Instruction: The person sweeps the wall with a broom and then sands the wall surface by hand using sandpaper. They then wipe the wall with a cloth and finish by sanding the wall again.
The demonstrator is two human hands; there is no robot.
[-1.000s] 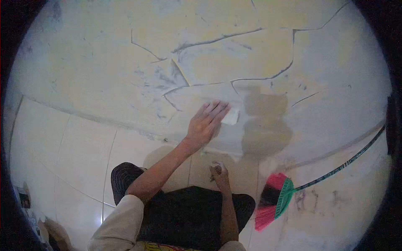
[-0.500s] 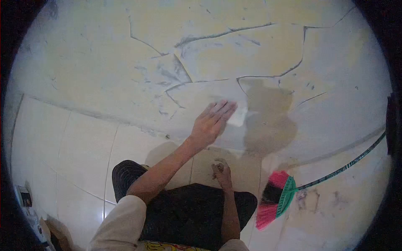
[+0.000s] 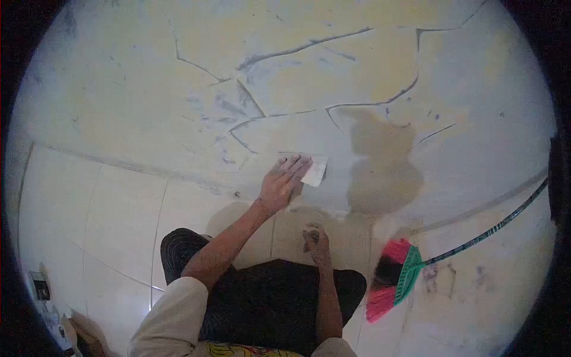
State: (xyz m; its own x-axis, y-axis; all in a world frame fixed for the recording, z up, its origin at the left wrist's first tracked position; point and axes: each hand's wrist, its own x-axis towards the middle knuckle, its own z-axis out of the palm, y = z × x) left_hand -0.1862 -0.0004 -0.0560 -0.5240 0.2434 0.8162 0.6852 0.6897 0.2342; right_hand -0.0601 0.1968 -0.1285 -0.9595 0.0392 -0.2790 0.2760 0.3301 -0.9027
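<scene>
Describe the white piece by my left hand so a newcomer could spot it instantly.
Find the cracked wall, then the left hand below the long dark cracks. The white piece pokes out from under its fingers. Brighter white and straight edges set it apart from the duller wall.

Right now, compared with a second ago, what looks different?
The left hand has moved down and to the left at the wall, and the white sheet under its fingers went along; nothing was visibly let go. The curled right hand and the broom stayed about where they were.
</scene>
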